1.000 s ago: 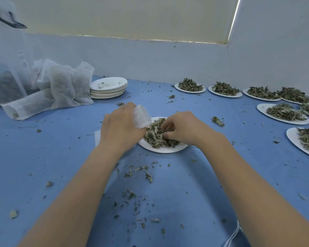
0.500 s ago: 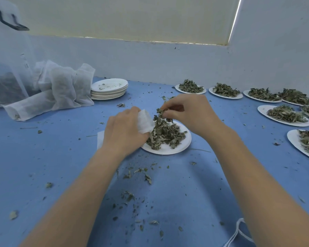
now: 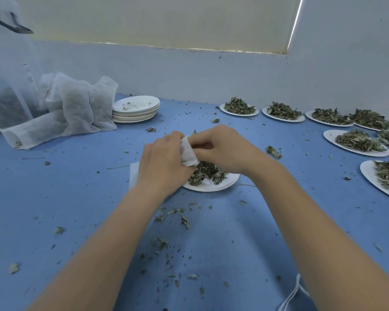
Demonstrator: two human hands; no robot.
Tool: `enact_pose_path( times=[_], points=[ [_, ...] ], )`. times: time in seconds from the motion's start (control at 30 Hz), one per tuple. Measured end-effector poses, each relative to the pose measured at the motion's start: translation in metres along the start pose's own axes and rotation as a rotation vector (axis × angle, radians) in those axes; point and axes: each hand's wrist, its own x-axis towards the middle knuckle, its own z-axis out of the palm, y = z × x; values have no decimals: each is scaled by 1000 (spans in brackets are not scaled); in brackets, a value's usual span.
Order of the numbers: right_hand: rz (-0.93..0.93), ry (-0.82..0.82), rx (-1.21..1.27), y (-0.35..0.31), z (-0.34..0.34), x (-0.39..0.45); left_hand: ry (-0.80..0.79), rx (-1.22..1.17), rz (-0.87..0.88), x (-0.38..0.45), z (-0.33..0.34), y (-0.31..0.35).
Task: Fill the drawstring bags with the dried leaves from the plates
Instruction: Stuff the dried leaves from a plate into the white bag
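Over the near plate (image 3: 211, 186) your left hand (image 3: 164, 162) grips the bag (image 3: 188, 153) while your right (image 3: 220, 149) pinches leaves (image 3: 206, 172) at its mouth, so with emptied plates (image 3: 135, 108) stacked by filled bags (image 3: 61, 108) and seven full plates (image 3: 355, 142) waiting, you're partway done.

**Hidden and cut off**

The left hand (image 3: 164, 162) covers most of the bag (image 3: 188, 151) — its mouth cannot be seen. The right hand's (image 3: 222, 149) fingertips are tucked behind the bag, so what they pinch is unclear. Both hands hide part of the plate (image 3: 211, 186). At the tabletop's right edge, two plates (image 3: 368, 173) are cut off — likewise the big sack (image 3: 7, 97) at the left.
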Motion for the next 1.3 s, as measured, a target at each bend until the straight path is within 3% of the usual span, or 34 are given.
enact_pose_path(
  times=[0.07, 0.17, 0.3, 0.4, 0.5, 0.6, 0.77, 0.93, 1.13, 1.3],
  points=[
    [-5, -19, 90, 1, -3, -1, 8, -35, -20, 0, -1, 1],
    [20, 158, 251, 2, 2, 0, 22, -94, -45, -1, -3, 2],
    [17, 394, 77, 5, 16, 5, 30, -151, -27, -2, -3, 4],
    [94, 355, -109, 10, 18, 7, 51, -167, -12, -2, -2, 5],
    [166, 214, 126, 10, 13, 3, 65, -158, -32, -2, -2, 2],
    [195, 185, 286, 8, 6, 0, 68, -153, -67, 0, -2, -1],
    [117, 225, 279, 7, -2, -1, 49, -108, -66, 2, -3, -4],
    [-8, 310, 119, 4, 2, 0, 30, -111, -79, 2, -1, -5],
    [-79, 327, 74, 3, 6, 1, 12, -201, -93, 2, -1, -5],
    [-203, 508, 1, 6, 14, 1, 22, -305, -171, 3, -1, -6]
  ],
)
